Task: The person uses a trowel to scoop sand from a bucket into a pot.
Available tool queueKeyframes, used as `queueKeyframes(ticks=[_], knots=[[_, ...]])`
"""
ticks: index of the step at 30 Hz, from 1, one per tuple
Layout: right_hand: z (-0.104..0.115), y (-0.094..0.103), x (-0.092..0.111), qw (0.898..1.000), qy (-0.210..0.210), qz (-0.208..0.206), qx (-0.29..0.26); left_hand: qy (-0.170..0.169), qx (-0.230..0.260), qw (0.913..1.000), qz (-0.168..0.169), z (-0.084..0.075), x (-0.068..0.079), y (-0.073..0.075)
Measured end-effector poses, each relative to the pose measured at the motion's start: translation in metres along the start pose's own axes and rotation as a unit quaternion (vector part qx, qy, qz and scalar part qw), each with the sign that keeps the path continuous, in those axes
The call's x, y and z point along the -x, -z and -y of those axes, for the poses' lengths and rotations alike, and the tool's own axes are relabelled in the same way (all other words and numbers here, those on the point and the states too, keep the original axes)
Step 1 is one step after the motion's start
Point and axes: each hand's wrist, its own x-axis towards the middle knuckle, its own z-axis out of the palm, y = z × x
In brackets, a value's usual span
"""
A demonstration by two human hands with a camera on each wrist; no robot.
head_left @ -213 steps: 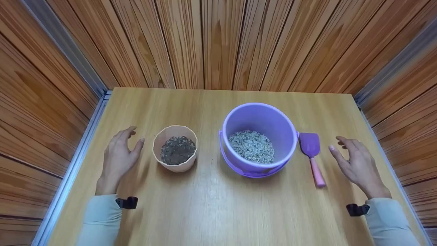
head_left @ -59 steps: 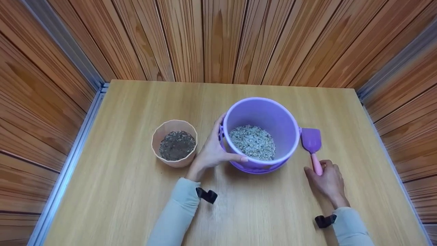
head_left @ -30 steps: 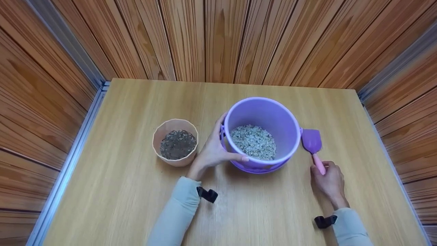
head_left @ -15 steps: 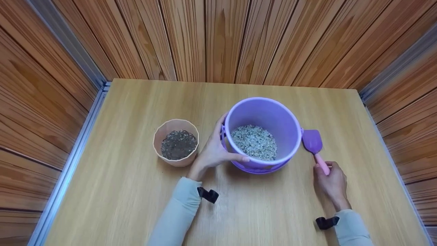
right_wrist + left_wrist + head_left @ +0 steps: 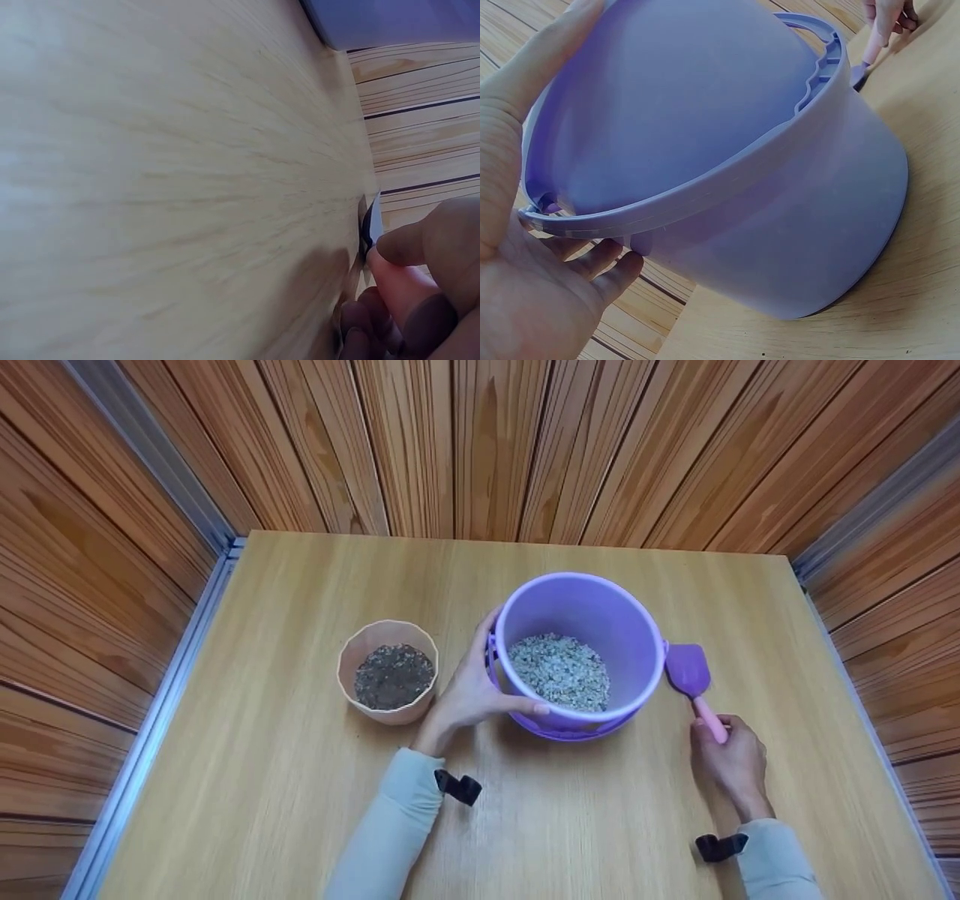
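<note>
A purple bucket [image 5: 600, 611] stands right of centre with pale gravel [image 5: 561, 671] in its bottom. My left hand [image 5: 474, 686] grips its left side, thumb across the front below the rim. In the left wrist view the other fingers [image 5: 619, 274] curve against the bucket wall [image 5: 780, 217]. To the bucket's right lies a toy shovel with a purple blade [image 5: 688, 667] and pink handle [image 5: 709, 720]. The right hand [image 5: 733, 757] holds the handle's end. In the right wrist view the thumb lies along that handle [image 5: 397, 285]; the other fingers are partly hidden behind it.
A peach-coloured faceted pot [image 5: 394, 716] of dark soil [image 5: 394, 676] stands left of my left forearm and close to it. The wooden table [image 5: 562, 825] is bounded by plank walls [image 5: 487, 450] at the back and sides.
Both hands were apart from everything at first; the left came onto the bucket and the right onto the shovel handle. In the last second the handle's end has swung slightly right.
</note>
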Motion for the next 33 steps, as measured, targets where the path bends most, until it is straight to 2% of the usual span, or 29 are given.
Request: queueKeyframes(ticks=[7, 10, 20, 24, 30, 33], knots=[[-0.0033, 0.0028, -0.0019, 0.998, 0.016, -0.049, -0.03, 0.0, 0.001, 1.0, 0.003, 0.0023, 0.0003, -0.0002], [-0.004, 0.0035, -0.0027, 0.997, 0.011, -0.057, -0.051, 0.0, 0.002, 1.0, 0.002, 0.0022, 0.0003, -0.0001], [-0.0058, 0.0056, -0.0051, 0.994, -0.027, -0.046, -0.099, -0.005, 0.01, 0.9999, 0.0, 0.0024, 0.0004, -0.0005], [-0.0046, 0.0064, -0.0051, 0.991, -0.027, -0.051, -0.118, -0.002, 0.013, 0.9999, -0.003, 0.0024, 0.0011, -0.0008], [-0.0042, 0.0082, -0.005, 0.99, -0.023, -0.068, -0.117, 0.006, 0.014, 0.9999, -0.001, 0.0019, 0.0016, -0.0009], [-0.0036, 0.0105, -0.0037, 0.989, -0.023, -0.067, -0.132, -0.004, 0.023, 0.9997, 0.004, 0.003, 0.0008, -0.0009]])
